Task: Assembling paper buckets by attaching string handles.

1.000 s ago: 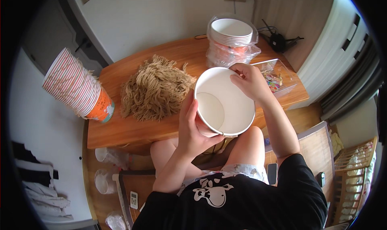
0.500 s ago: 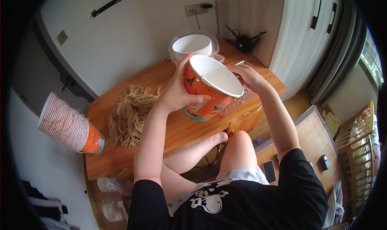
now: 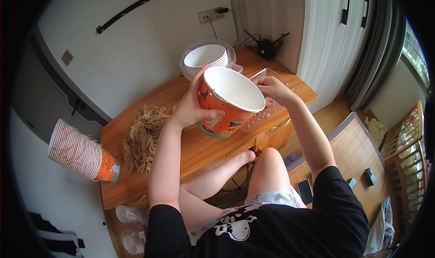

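Orange paper bucket (image 3: 229,107) just got turned over the wooden desk (image 3: 167,94), so its printed side's workable now. Left hand (image 3: 189,105) wraps it wide; right hand (image 3: 274,89) curls by the rim, can't tell if pinching anything.

1. The place looks like a home, most likely a bedroom.
2. A wooden crib (image 3: 410,138) with slatted sides and patterned bedding stands at the right.
3. Near it, a tall pale wardrobe (image 3: 326,40) with dark handles, a grey curtain (image 3: 378,54) and a bright window (image 3: 416,54).
4. A router (image 3: 266,47) sits on the wooden worktop (image 3: 306,93), below a wall socket (image 3: 210,16).
5. A bordered mat (image 3: 344,154) covers part of the wooden floor; a grey door (image 3: 50,95) is at the left.
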A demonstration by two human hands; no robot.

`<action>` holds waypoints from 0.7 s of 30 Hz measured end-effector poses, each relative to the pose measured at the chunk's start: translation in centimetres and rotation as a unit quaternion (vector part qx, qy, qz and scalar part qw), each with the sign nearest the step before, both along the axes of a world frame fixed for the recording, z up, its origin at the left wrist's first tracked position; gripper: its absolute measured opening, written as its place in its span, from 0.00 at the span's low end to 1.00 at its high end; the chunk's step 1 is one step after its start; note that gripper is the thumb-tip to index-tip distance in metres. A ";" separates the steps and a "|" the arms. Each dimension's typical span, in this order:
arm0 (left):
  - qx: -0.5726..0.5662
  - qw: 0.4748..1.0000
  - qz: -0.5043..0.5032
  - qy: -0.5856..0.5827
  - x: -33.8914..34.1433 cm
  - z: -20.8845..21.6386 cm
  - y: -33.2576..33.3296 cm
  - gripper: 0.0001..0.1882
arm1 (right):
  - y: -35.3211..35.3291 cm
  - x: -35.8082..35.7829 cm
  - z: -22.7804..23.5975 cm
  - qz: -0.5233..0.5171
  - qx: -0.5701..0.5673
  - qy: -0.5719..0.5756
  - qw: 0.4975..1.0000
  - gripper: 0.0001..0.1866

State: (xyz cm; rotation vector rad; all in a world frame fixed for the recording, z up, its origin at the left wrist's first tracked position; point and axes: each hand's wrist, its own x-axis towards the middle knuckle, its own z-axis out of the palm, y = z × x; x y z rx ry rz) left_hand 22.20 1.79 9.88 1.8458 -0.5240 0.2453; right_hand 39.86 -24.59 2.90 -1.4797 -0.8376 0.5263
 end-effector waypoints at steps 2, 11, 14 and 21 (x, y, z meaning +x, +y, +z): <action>0.011 1.000 0.003 -0.004 -0.1 0.0 0.0 0.73 | -0.1 -0.5 0.3 0.002 0.005 -0.003 1.000 0.13; -0.034 0.998 0.028 0.034 -2.1 -1.7 1.7 0.75 | -0.3 -1.1 -0.6 -0.068 -0.029 -0.087 0.993 0.13; -0.071 0.996 0.029 0.041 -3.1 -2.8 2.6 0.75 | -0.2 -1.8 0.0 -0.128 -0.114 -0.167 0.971 0.13; -0.140 0.987 0.046 0.067 -5.9 -7.6 5.8 0.77 | 1.3 -5.2 1.6 -0.172 -0.256 -0.209 0.928 0.14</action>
